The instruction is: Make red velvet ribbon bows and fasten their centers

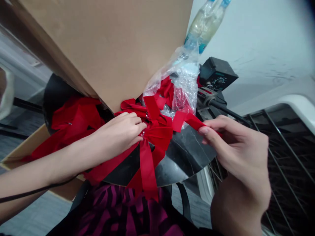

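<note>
The left grip (118, 137) clenched the red ribbon bow (157, 134) from 9 o'clock; the right grip (233, 150) pinched its tail (189, 119) from 3 o'clock.

Top (123, 209) is magenta with wavy black zebra-type stripes, dark fabric along its lower edge. Black strap (184, 203) hangs down near it, right side. Thin black cord (31, 191) crosses the bare left forearm (61, 162). Left hand (118, 137) bare too; right hand (236, 154) shows a short, plain thumbnail (203, 130).
</note>
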